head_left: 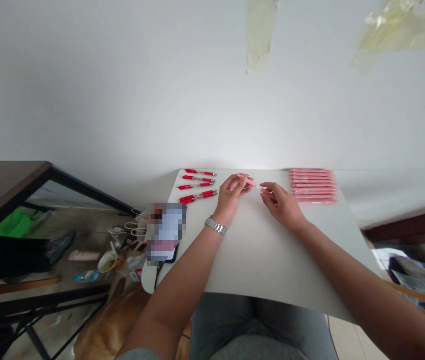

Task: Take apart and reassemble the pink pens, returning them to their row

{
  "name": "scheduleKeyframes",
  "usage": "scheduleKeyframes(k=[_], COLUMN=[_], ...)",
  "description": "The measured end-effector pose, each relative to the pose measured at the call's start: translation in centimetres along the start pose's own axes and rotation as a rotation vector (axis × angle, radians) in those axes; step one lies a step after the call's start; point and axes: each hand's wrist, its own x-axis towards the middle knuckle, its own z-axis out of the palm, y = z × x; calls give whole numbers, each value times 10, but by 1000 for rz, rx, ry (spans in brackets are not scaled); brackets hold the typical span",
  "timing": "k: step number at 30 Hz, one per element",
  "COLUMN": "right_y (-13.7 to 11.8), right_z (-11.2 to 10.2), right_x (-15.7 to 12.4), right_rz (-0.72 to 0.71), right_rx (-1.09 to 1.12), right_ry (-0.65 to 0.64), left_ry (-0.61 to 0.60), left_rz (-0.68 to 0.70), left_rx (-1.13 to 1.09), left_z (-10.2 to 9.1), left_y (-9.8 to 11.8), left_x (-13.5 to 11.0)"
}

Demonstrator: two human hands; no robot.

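Above the white table (pixel 268 250), my left hand (pixel 230 194) is closed around a pink pen (pixel 249 181), its pale tip pointing right. Close by on the right, my right hand (pixel 283 204) pinches a slim pink piece (pixel 268 193), mostly covered by the fingers; whether it is a cap or another part of the pen I cannot tell. The two pink pieces nearly meet end to end. To the right of my right hand lies a row of pink pens (pixel 313 186), side by side. Several red pens (pixel 198 179) lie left of my left hand.
A phone (pixel 167 232) with a cable lies at the table's left edge. The white wall (pixel 212 100) rises behind the table. A dark desk (pixel 9 185) stands left. Below it are a cup (pixel 107 261), a bottle (pixel 86 276) and a tan dog (pixel 112 325).
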Motion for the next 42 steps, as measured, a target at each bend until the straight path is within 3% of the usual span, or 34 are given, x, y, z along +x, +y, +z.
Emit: scheduleKeyframes(k=[17,24,29,34,37,42], right_y=[4,7,6,5,5,7], right_z=[-1,-1,-2,-3,-3,-2], right_x=[0,0,1,1,1,0], right_rz=[-16,-17,-10,-25,-35,-42], right_rx=[-29,-30,-23,-22,-20,-26], right_ry=[-3,17,35,51,55,67], left_ry=[153,171,130,120,95,34], left_rz=[-4,70,214,349,348,334], left_rx=[-62,12,289,844,1075,1272], left_z=[-5,-8,-11,-16,-14,-10], left_y=[0,4,9,9,11,13], left_x=[7,7,6,1,-4,-9])
